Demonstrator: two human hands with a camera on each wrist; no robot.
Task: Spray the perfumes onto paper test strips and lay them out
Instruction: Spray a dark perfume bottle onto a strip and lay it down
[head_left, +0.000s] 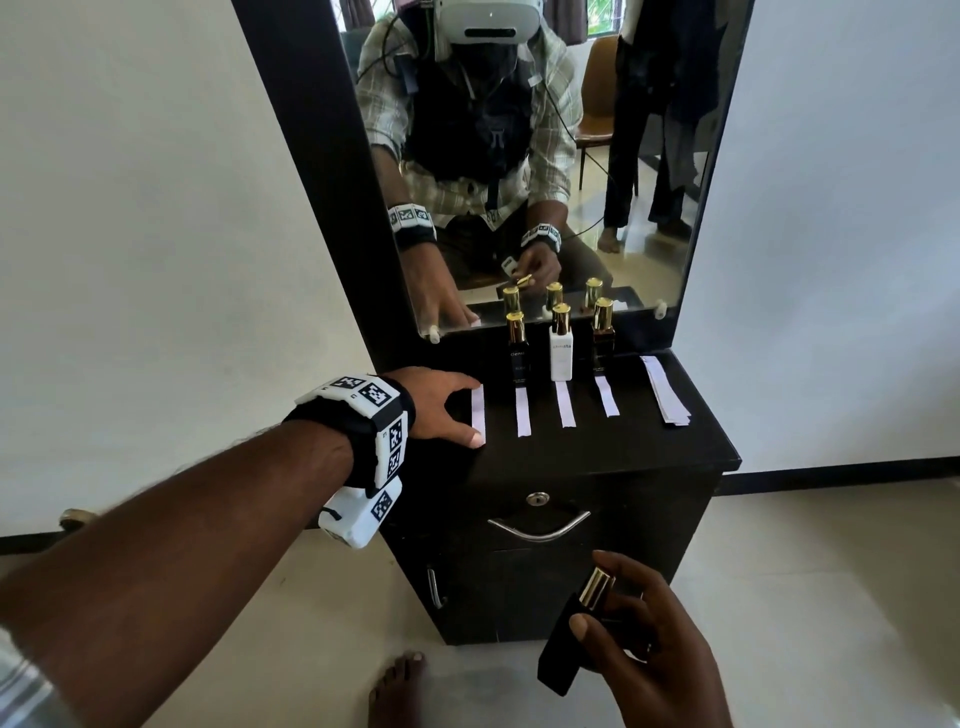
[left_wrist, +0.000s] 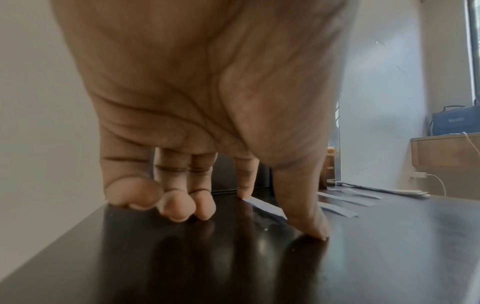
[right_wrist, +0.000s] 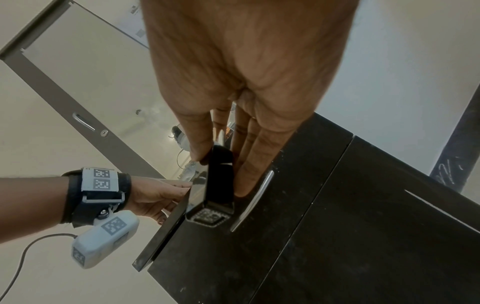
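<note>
On the black cabinet top (head_left: 597, 447) lie several white paper strips in a row. My left hand (head_left: 470, 413) rests at the left end, thumb and forefinger touching the two ends of the leftmost strip (head_left: 478, 410). In the left wrist view the left hand (left_wrist: 280, 211) has its fingertips down on the top beside that strip (left_wrist: 262, 205). Low in front of the cabinet, my right hand (head_left: 618, 608) grips a black perfume bottle (head_left: 563, 654) with a gold cap (head_left: 597, 587), tilted. The right wrist view shows the bottle (right_wrist: 210, 205) between thumb and fingers.
A black bottle (head_left: 518, 358), a white one (head_left: 562, 353) and a brown one (head_left: 603, 343) stand before the mirror (head_left: 519, 156), each behind a strip. A stack of spare strips (head_left: 665, 389) lies at the right. Below are a drawer handle (head_left: 540, 527) and a bare foot (head_left: 397, 691).
</note>
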